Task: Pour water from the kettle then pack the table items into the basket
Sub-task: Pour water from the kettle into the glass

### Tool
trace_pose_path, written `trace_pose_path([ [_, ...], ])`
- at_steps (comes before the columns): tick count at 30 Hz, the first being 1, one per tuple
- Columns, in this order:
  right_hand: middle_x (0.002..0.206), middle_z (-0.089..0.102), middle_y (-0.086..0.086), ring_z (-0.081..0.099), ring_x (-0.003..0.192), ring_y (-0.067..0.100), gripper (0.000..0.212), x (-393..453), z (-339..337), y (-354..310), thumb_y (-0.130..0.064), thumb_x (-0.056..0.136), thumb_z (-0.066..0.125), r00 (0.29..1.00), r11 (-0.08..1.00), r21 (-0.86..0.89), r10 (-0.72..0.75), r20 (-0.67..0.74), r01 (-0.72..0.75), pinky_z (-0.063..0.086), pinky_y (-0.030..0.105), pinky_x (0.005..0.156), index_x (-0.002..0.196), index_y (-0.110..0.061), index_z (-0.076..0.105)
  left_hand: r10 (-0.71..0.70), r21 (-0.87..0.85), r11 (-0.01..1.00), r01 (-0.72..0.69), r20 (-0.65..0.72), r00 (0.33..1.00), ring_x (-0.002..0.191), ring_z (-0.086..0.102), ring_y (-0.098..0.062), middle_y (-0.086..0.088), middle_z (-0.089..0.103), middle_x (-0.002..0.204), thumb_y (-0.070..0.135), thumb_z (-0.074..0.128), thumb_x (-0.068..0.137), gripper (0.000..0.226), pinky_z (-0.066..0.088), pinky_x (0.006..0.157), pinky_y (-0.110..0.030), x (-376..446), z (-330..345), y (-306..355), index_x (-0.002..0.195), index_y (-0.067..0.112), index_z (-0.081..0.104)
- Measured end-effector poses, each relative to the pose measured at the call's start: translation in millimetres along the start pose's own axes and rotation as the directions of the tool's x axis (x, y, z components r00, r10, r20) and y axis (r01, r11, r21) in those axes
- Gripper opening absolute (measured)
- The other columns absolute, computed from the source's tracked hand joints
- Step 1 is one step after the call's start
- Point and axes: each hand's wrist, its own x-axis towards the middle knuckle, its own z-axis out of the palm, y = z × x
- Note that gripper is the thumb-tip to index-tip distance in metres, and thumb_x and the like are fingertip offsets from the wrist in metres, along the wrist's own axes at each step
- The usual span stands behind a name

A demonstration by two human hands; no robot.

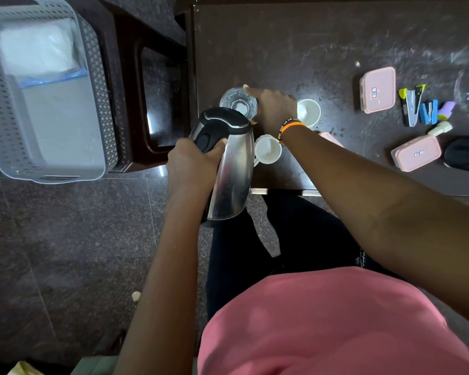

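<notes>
One kettle (233, 169) tilts, top toward the glass (237, 104).

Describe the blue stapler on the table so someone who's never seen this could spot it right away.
Look at the right side of the dark table, beyond the two pink lidded boxes. A short row of small items lies there, and the blue stapler is in the middle, between a grey-and-yellow stapler and a lilac piece. It alone is bright blue.

Single head-worn wide-angle view, looking steeply down, close over counter (322, 44) near edge, floor (65, 239) at left.
</notes>
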Motion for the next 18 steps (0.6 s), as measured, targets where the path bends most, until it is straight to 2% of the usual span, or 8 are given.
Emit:
trace_pose_path([
  [3,0.121,0.065,0.008,0.06,0.11,0.035,0.059,-1,0,-1,-0.027,0.081,0.055,1.0,1.0,0.015,-0.003,-0.008,0.003,0.044,0.046,0.093,0.135,-0.044,0.037,0.029,-0.027,0.999,-0.029,-0.009,1.0,0.065,0.056,-0.014,-0.001,0.062,0.076,0.051,0.064,0.078,0.046,0.033,0.049,-0.019,-1,0,-3,0.085,0.006,0.063],
  [7,0.121,0.065,0.007,0.06,0.11,0.035,0.057,-3,0,-1,-0.029,0.081,0.053,1.0,1.0,0.025,-0.006,-0.024,0.006,0.043,0.048,0.095,0.134,-0.044,0.038,0.059,-0.108,0.992,-0.059,-0.006,0.998,0.05,0.048,-0.004,0.007,0.05,0.053,0.045,0.065,0.079,0.039,0.034,0.045,-0.015,-7,2,-16,0.055,0.018,0.05],
  [10,0.12,0.066,0.007,0.061,0.109,0.035,0.056,-4,0,-2,-0.031,0.081,0.053,1.0,1.0,0.019,-0.009,-0.029,0.01,0.043,0.048,0.094,0.133,-0.044,0.039,0.073,-0.158,0.985,-0.075,-0.022,0.997,0.049,0.046,-0.003,0.007,0.051,0.053,0.043,0.066,0.079,0.037,0.032,0.042,-0.009,-13,9,-29,0.058,0.016,0.051],
  [15,0.122,0.065,0.008,0.06,0.11,0.036,0.057,-7,-1,-2,-0.03,0.082,0.053,0.999,1.0,0.009,-0.003,-0.036,0.003,0.043,0.049,0.095,0.134,-0.047,0.036,0.078,-0.199,0.976,-0.088,-0.058,0.995,0.049,0.043,-0.001,0.01,0.047,0.053,0.042,0.068,0.077,0.038,0.033,0.047,-0.018,-21,22,-42,0.057,0.021,0.044],
  [18,0.124,0.064,0.009,0.059,0.113,0.035,0.063,-10,0,-1,-0.029,0.084,0.055,1.0,0.999,-0.032,0.001,-0.02,-0.002,0.04,0.049,0.1,0.139,-0.046,0.03,0.086,-0.225,0.969,-0.102,-0.082,0.993,0.049,0.044,-0.001,0.01,0.047,0.053,0.045,0.07,0.074,0.039,0.033,0.046,-0.011,-27,23,-50,0.057,0.024,0.042],
])
